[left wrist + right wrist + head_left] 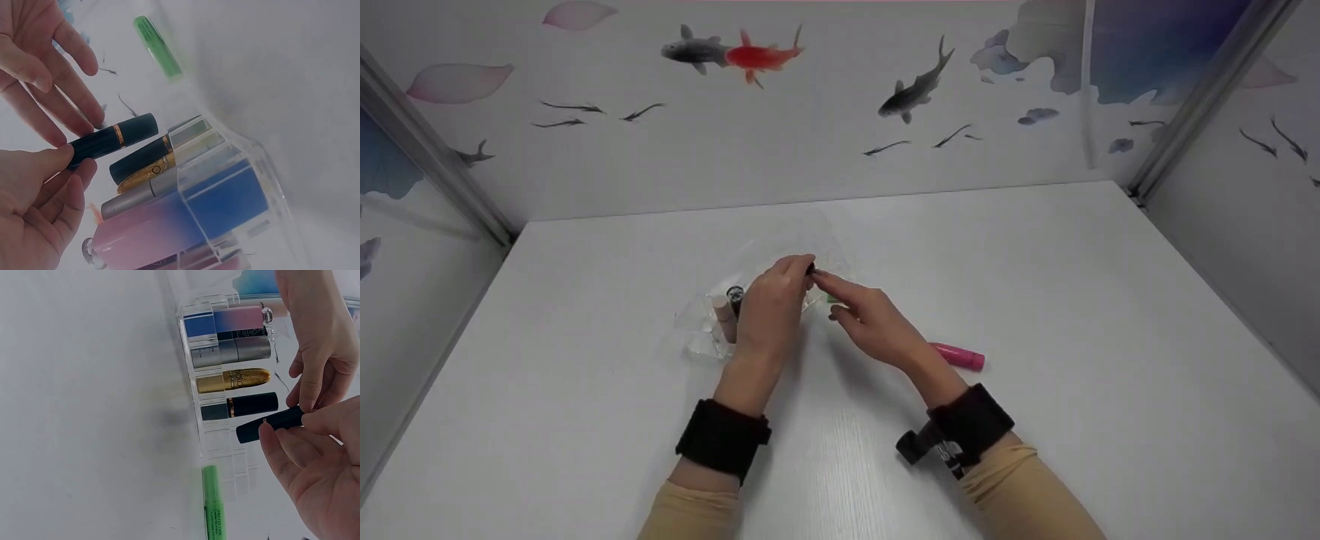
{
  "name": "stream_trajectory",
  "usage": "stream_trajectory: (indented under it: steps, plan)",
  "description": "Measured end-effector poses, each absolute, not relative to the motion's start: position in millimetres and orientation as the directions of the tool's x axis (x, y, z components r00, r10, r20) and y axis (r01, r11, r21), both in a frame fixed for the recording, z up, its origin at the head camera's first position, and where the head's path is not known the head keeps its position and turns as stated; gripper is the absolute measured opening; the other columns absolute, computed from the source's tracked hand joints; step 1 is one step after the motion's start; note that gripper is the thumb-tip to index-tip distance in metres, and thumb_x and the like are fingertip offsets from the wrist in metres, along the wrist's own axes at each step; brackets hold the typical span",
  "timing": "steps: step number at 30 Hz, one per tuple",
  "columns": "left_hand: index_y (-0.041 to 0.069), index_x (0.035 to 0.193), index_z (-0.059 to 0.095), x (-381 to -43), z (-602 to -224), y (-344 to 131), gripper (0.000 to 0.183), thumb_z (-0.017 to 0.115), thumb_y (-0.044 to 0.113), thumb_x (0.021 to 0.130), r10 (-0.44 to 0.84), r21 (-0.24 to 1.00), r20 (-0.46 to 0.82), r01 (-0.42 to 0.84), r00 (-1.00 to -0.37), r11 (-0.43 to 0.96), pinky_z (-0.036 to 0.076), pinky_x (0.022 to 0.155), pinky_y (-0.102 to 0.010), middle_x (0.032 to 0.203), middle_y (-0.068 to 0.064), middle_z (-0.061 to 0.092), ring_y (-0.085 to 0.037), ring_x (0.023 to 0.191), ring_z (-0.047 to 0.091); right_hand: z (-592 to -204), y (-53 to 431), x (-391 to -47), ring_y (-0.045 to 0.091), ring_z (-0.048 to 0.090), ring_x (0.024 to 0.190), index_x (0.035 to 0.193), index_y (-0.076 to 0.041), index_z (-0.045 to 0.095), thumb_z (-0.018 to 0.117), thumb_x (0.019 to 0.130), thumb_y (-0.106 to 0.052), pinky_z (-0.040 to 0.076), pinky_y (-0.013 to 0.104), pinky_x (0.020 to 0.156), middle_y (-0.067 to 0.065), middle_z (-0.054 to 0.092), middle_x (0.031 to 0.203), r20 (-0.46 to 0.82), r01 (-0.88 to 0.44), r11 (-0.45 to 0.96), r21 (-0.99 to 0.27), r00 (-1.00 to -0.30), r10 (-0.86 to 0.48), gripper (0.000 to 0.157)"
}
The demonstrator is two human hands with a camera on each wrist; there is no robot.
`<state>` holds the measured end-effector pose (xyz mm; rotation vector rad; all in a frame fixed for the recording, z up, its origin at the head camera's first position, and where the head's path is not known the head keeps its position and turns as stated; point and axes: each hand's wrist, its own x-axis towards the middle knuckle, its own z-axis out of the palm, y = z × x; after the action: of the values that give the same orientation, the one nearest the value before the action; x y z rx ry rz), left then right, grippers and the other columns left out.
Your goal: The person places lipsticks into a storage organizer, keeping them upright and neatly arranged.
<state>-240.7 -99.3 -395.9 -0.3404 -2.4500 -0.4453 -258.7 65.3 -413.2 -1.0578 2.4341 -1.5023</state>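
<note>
Before a fish-painted wall (810, 150), at a white table (1072, 300), we see a left hand (771, 300) pinch a dark, gold-banded tube (112, 139) by one end near the middle of the head view, probably to leave the other end free, while the right hand (877, 322), fingers nearly straight, touches it. Toward eight o'clock from it spreads a clear holder (218, 439), its slots apparently keeping tubes apart; a pink tube (964, 358) lies at four. In the right wrist view, we read "PROTECTION" on a green tube (214, 503) at seven o'clock.
</note>
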Motion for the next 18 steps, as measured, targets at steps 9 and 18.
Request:
stream_trajectory:
  steps: [9, 18]
  plan:
    - [0.004, 0.114, 0.069, -240.7, -399.8, -97.7, 0.030, 0.068, -0.008, 0.087, 0.187, 0.061, 0.651, 0.296, -0.736, 0.953, 0.059, 0.070, -0.033, 0.106, -0.010, 0.074, -0.020, 0.081, 0.074, -417.2, 65.9, -260.3, 0.023, 0.042, 0.146, 0.153, -0.006, 0.036, 0.045, 0.100, 0.007, 0.043, 0.044, 0.113, 0.009, 0.038, 0.160, 0.270, -0.523, 0.269, -0.809, -0.736, -0.620, 0.056]
    - [0.000, 0.118, 0.069, -243.2, -402.5, -97.7, 0.028, 0.066, -0.004, 0.091, 0.194, 0.083, 0.620, 0.309, -0.760, 0.947, 0.060, 0.077, -0.033, 0.112, -0.013, 0.072, -0.025, 0.091, 0.074, -420.1, 65.1, -259.8, 0.032, 0.041, 0.146, 0.156, -0.003, 0.030, 0.045, 0.100, 0.005, 0.037, 0.047, 0.117, 0.015, 0.034, 0.161, 0.250, -0.542, 0.310, -0.781, -0.726, -0.640, 0.058]
